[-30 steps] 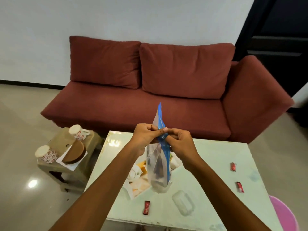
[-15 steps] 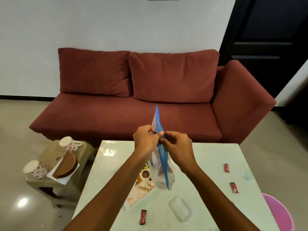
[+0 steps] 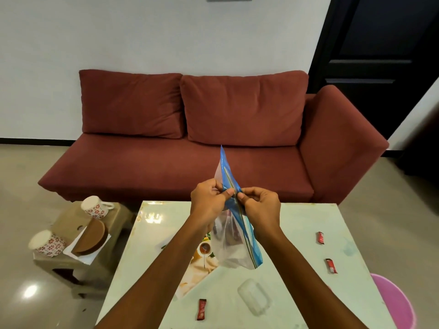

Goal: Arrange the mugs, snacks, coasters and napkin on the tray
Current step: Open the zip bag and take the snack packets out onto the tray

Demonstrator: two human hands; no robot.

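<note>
Frame center: left hand (image 3: 209,203) and right hand (image 3: 260,205) both pinched zip bag (image 3: 234,238) seal above surface (image 3: 297,233).

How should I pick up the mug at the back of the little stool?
That mug lies tipped on the stool, its handle sticking out to the right. Probably best to come from the right and hook fingers through the handle, clear of the brown coasters in front.

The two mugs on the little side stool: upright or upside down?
Upside down, apparently. The far mug and near mug each show a flat, closed white top with no hollow, so their rims seem to face down.
</note>
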